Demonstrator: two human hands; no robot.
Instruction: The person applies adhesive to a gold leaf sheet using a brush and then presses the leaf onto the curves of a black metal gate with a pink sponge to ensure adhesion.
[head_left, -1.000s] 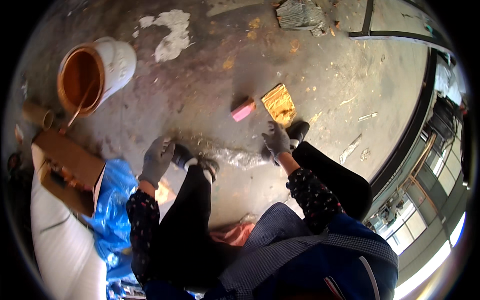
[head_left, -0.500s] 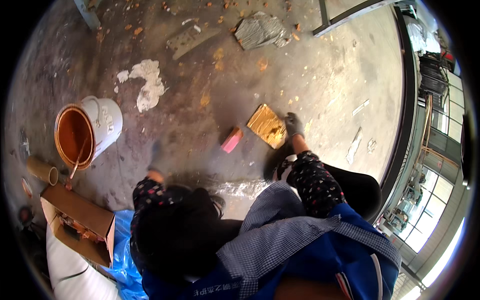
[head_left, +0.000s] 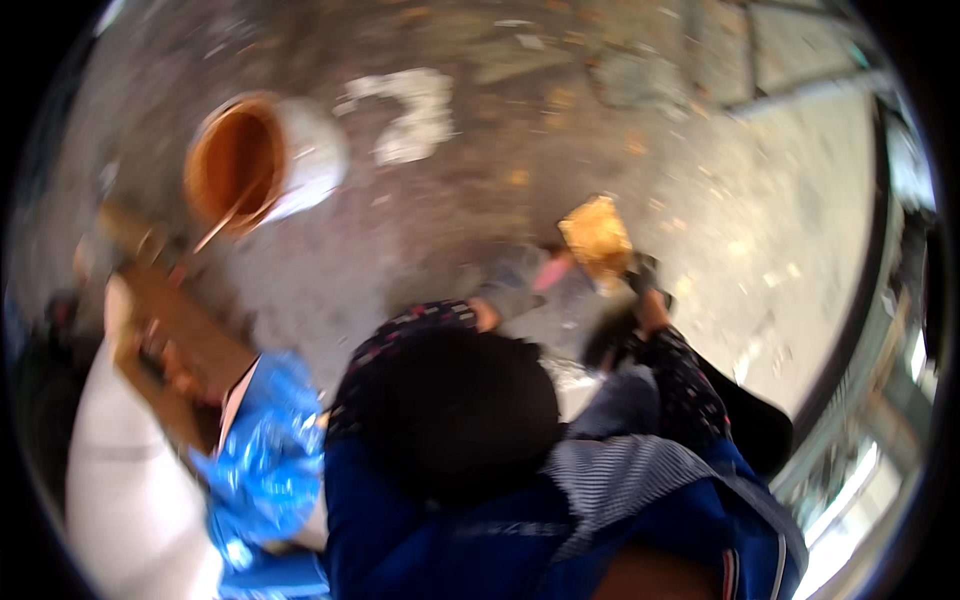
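Note:
My left hand (head_left: pixel 512 281), in a grey glove, reaches in over the floor beside a small pink block (head_left: pixel 552 271). Motion smears its fingers, so whether they grip the block cannot be made out. My right hand (head_left: pixel 643 275), in a dark glove, holds the lower right edge of a flat square piece (head_left: pixel 597 238), yellow-brown and patchy on top. The square lies just beyond the pink block, to its right. Both forearms wear dark patterned sleeves.
A white bucket (head_left: pixel 312 160), orange-brown inside, lies tipped to the left with a stick in its mouth. Below it are a cardboard box (head_left: pixel 185 330) and blue plastic sheeting (head_left: pixel 275 450). A white patch (head_left: pixel 415 115) marks the floor; a dark metal frame (head_left: pixel 810 95) stands far right.
The view has swung left, shifting everything rightward. My left hand has moved right, from away on the left to beside the pink block. My right hand stays at the square piece's edge.

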